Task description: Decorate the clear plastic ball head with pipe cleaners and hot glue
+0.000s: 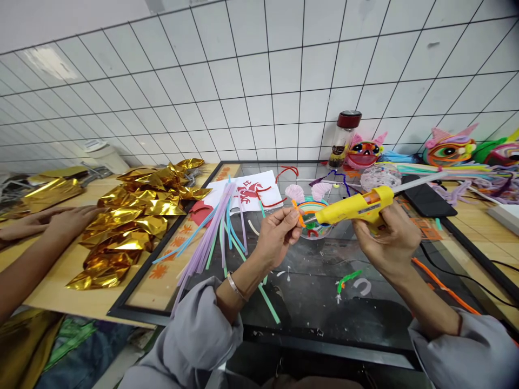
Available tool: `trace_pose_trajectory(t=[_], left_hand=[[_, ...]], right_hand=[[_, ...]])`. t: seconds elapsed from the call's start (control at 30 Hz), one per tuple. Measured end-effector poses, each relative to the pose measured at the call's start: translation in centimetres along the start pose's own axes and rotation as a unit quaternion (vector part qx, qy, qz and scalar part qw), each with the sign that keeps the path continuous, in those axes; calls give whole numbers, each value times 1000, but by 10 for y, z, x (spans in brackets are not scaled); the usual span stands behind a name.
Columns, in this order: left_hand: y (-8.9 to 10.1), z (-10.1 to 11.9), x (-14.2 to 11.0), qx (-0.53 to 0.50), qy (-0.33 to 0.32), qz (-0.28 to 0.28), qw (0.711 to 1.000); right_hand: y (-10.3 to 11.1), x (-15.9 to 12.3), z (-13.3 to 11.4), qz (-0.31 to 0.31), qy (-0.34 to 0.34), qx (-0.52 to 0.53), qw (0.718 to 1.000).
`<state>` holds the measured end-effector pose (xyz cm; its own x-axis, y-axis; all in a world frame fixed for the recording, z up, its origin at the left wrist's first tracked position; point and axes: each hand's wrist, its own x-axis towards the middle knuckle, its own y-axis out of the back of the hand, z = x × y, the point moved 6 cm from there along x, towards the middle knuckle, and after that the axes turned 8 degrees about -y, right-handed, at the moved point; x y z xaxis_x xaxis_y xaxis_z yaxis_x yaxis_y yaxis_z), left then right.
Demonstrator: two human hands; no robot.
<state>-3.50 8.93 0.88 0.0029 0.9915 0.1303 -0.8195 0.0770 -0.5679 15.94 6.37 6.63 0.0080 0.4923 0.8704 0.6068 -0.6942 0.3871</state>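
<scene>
My right hand (389, 237) grips a yellow hot glue gun (348, 208), with a glue stick (419, 181) jutting from its back end. Between the fingertips of my left hand (279, 235) is a short orange pipe cleaner (300, 213), bent into a small shape. The gun's nozzle points left and meets or nearly meets it; I cannot tell if they touch. Just behind lies a round craft face (314, 204) with pink ears and rainbow bands, partly hidden by the gun and my left hand.
Purple, blue and green pipe cleaners (214, 232) lie left of my hand, near white paper with a red design (253, 189). Gold foil (130, 216) and another person's hands (68, 221) are further left. A bottle (344, 140), phone (430, 197) and finished craft faces (450, 146) stand right.
</scene>
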Motion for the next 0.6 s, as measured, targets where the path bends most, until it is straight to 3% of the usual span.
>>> trace_pose_trajectory(t=[0.17, 0.33, 0.4, 0.5, 0.6], left_hand=[[0, 0, 1, -14, 2, 11, 1000], [2, 4, 3, -12, -15, 19, 1000], [4, 6, 3, -1, -27, 20, 999], [5, 7, 3, 21, -47, 18, 999], [6, 8, 2, 45, -61, 18, 997]], right_hand=[[-2, 1, 1, -22, -17, 10, 1000], [1, 7, 34, -30, -163, -5, 986], [2, 8, 58, -53, -235, -40, 970], [-1, 9, 89, -126, -280, -150, 940], [-8, 5, 111, -245, -306, -256, 884]])
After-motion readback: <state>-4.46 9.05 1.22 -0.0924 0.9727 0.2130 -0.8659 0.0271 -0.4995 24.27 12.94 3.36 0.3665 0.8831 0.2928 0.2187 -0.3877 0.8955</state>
